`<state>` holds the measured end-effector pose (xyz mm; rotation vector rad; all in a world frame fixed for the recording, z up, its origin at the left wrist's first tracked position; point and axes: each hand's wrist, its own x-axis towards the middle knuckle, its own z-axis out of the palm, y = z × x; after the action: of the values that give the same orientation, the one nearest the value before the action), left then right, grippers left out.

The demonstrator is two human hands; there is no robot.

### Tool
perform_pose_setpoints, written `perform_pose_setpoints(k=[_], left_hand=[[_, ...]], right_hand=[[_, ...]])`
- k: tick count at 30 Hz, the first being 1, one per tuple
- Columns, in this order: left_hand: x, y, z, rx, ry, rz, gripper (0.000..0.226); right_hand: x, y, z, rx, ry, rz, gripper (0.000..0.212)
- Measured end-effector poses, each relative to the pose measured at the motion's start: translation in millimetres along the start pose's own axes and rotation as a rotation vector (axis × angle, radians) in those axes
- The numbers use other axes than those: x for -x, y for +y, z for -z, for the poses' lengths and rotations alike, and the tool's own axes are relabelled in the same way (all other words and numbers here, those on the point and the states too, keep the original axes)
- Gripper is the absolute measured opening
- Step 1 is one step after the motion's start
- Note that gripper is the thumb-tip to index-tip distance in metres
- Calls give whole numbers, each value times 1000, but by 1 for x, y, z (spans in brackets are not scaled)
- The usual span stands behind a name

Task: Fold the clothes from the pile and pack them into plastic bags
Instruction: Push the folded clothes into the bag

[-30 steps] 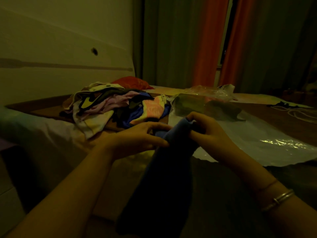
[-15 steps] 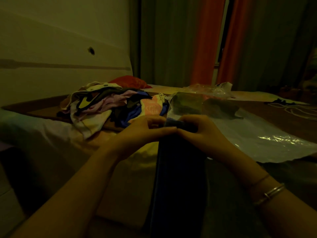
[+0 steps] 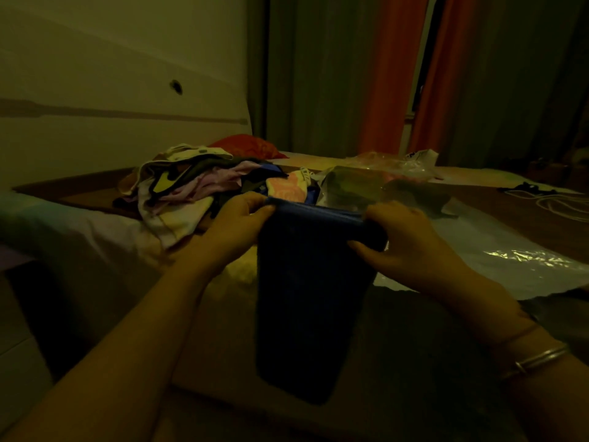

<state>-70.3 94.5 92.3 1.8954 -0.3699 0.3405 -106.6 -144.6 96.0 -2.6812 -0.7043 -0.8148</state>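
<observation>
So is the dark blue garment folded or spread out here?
Folded: the dark blue garment hangs as a narrow doubled strip, its top edge pinched by the left hand and right hand.

Your way forward-left is blocked by the clothes pile (image 3: 197, 193); ahead, a filled plastic bag (image 3: 379, 189) sits. To your right, the flat plastic sheet (image 3: 497, 250) lies low, passable above.

The bed (image 3: 79, 231) carries a mixed pile of clothes (image 3: 204, 189) at its far left; a red pillow (image 3: 251, 146) behind the pile; clear plastic bags (image 3: 497, 250) spread flat at right; white cords (image 3: 554, 202) far right.
</observation>
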Motion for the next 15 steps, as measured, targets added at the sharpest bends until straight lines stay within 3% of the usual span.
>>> perform_pose_setpoints(k=[4, 9, 13, 15], left_hand=[[1, 6, -9, 106, 66, -67, 22], [-1, 10, -18, 194, 90, -89, 24], [-4, 12, -19, 247, 163, -101, 22], [-5, 14, -20, 360, 191, -93, 19]], right_hand=[[-3, 4, -5, -105, 223, -99, 29], [-5, 11, -14, -626, 135, -413, 37], [-12, 7, -15, -1084, 132, -648, 70], [-12, 5, -15, -1300, 18, -709, 79]])
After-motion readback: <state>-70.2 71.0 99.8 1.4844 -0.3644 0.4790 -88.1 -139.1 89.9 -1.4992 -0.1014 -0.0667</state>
